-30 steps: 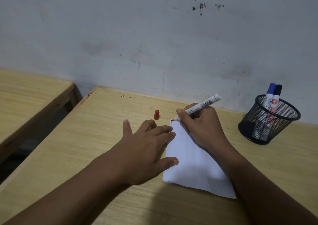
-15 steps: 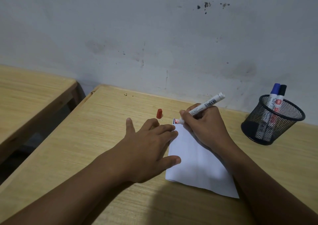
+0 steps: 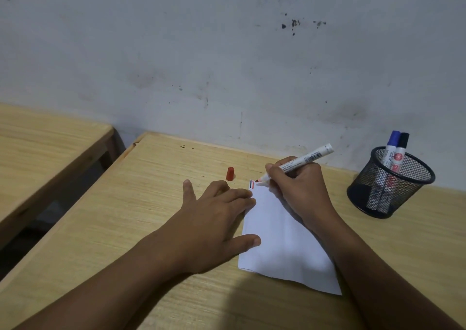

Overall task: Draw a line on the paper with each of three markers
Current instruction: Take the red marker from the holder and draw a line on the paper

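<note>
R hand [image 3: 301, 186] fingers clenched around red marker [image 3: 300, 162], pen-style grip, barrel tilted up and to the right, uncapped red tip down on far-left corner of paper [image 3: 282, 239]. Short marks [image 3: 252, 184] at that corner: dark, blue and red strokes stacked close together, tip touching just beside them. L hand [image 3: 216, 218] flat, palm down, fingers spread and released, holding nothing; fingertips and thumb overlap paper's left edge, rest of hand on desk [image 3: 126, 216]. Paper white, lying flat on desk, skewed w.r.t. desk edge, near-left corner slightly lifted. Red cap [image 3: 230, 173] upright on desk just beyond L hand fingers, apart from paper. Mesh cup [image 3: 389, 186], black wire, well to the right of paper, near wall [image 3: 227, 52]; holds blue marker [image 3: 391, 148] and black marker [image 3: 401, 150], both capped, standing side by side, leaning. Second desk [image 3: 45, 153] to the left, separated by a gap.
</note>
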Available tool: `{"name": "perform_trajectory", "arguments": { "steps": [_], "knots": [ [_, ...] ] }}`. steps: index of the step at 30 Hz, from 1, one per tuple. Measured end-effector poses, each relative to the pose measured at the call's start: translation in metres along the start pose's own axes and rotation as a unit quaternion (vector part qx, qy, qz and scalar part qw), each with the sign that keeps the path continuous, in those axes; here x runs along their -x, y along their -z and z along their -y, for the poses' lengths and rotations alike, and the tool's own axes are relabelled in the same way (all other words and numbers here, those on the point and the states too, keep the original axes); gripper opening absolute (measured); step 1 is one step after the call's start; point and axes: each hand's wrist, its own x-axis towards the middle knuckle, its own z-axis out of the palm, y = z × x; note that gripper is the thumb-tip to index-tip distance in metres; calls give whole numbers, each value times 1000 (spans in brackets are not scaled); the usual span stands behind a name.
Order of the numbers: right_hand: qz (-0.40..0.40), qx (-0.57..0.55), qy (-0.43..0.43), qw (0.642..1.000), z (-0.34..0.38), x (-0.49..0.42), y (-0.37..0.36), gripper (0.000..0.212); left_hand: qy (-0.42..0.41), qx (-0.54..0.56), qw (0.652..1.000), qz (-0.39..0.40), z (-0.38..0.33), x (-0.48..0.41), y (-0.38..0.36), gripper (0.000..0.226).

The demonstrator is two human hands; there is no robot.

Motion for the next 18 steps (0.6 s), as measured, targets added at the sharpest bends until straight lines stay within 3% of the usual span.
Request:
{"name": "perform_trajectory", "arguments": {
  "steps": [4,8,10,13,18],
  "knots": [
    [-7,-102,-5,995,17,-2,15,23,14,72,995,-63,0,1,5,69],
    [-15,-147,21,989,32,2,28,22,78,192,951,-229,11,-10,6,44],
    [-11,-151,16,988,38,7,32,17,136,170,951,-220,17,-23,11,40],
    [-14,-153,20,988,51,18,46,18,167,84,973,-138,16,-38,19,37],
    [-21,-110,56,992,80,46,80,21,174,105,964,-169,-5,-45,54,12]
  ]
}}
